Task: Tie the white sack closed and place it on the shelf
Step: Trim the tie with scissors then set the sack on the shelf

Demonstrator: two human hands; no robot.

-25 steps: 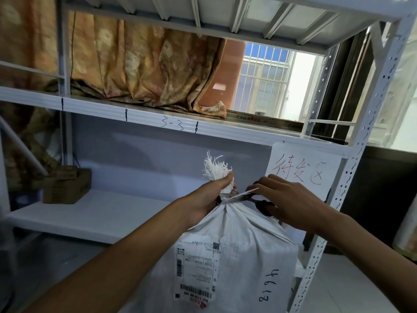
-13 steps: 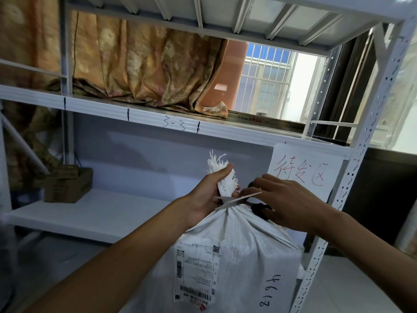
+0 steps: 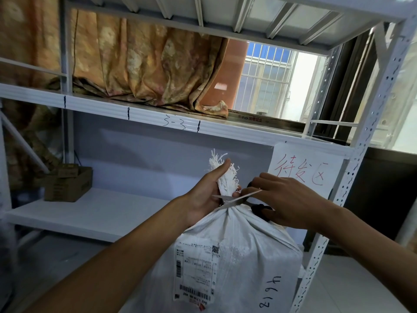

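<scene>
The white sack (image 3: pixel 237 256) stood in front of the shelf (image 3: pixel 90 213), not yet on it. The left hand (image 3: pixel 207 193) was clamped around its gathered, frayed neck. The right hand (image 3: pixel 291 199) gripped scissors (image 3: pixel 239 199), blades parted at the neck just beneath the left hand's fingers.

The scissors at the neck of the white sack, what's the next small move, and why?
Probably close the scissors to trim the frayed tuft. Their open blades straddle the gathered neck of the white sack, the left hand grips the tuft above them, and the right hand is on the black handles.
</scene>
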